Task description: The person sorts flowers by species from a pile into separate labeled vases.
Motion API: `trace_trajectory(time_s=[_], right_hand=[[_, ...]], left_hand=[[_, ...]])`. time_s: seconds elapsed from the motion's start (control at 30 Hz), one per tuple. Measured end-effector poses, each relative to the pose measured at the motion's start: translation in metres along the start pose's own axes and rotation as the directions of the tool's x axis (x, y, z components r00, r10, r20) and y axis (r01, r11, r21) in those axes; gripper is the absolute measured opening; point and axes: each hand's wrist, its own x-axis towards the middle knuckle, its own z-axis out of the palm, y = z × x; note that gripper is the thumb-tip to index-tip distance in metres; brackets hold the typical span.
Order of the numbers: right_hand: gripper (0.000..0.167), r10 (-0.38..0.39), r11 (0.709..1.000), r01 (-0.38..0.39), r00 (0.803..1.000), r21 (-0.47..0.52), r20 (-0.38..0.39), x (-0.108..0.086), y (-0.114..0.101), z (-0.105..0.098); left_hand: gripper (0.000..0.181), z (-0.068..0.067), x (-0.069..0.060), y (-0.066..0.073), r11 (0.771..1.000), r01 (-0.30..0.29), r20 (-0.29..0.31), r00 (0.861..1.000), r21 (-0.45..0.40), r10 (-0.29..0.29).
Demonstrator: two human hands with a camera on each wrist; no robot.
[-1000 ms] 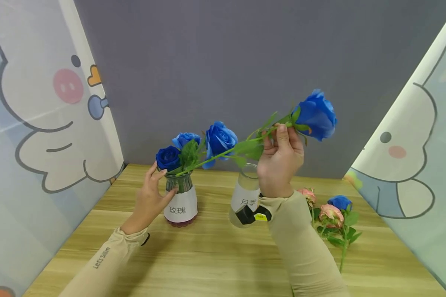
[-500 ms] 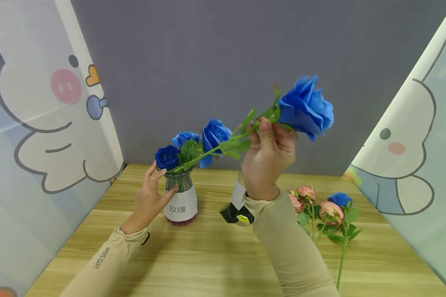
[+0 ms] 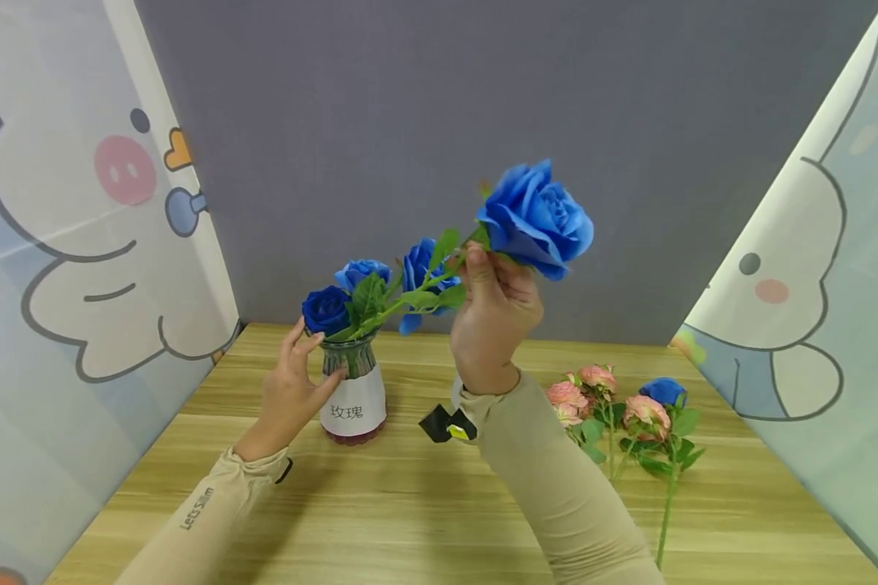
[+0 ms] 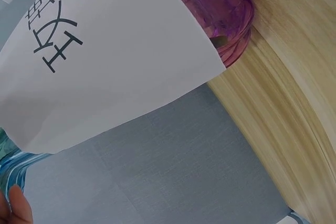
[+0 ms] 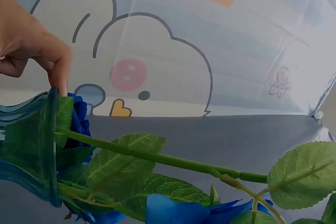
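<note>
My right hand point(image 3: 493, 317) pinches an artificial blue rose point(image 3: 537, 215) just below its bloom. The stem point(image 5: 157, 156) slants down left, its lower end inside the mouth of a ribbed glass vase point(image 3: 353, 357). My left hand point(image 3: 289, 398) holds that vase by the neck, thumb in front and fingers at the rim. Around the vase is a white paper label point(image 4: 121, 51) with dark characters; below it the base point(image 4: 223, 3) is pinkish purple. A dark blue rose point(image 3: 325, 310) and lighter blue roses point(image 3: 362, 275) stand in the vase.
Pink flowers point(image 3: 647, 418) and one blue rose point(image 3: 664, 392) lie at the right of the wooden table point(image 3: 380, 520). A second vase is mostly hidden behind my right wrist. A grey panel point(image 3: 424, 122) closes the back; printed cartoon panels point(image 3: 80, 227) flank the sides.
My right hand has moved left with the blue rose, its stem sliding deeper into the vase. The second vase has become mostly covered by my arm. The left hand keeps its hold.
</note>
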Motion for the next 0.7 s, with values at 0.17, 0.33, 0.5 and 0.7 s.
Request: trace_trajectory(time_s=[0.17,0.33,0.5,0.7], right_hand=[[0.016,-0.047,0.998,0.049,0.996,-0.030,0.071,0.005,0.004,0.005],[0.037,-0.029,0.989,0.062,0.972,-0.136,0.234,0.002,0.007,0.008],[0.020,0.137,0.947,-0.042,0.948,-0.317,0.286,-0.012,0.011,0.001],[0.011,0.324,0.859,-0.222,0.933,-0.460,0.155,-0.019,0.018,-0.005]], left_hand=[[0.072,0.001,-0.001,0.000,1.000,0.004,-0.001,1.000,-0.004,-0.004],[0.055,0.001,-0.001,0.000,1.000,0.015,0.015,1.000,-0.009,-0.015],[0.077,0.001,-0.001,0.001,1.000,0.024,0.003,1.000,0.003,-0.024],[0.082,0.000,0.000,0.003,1.000,0.021,-0.008,1.000,0.013,-0.021]])
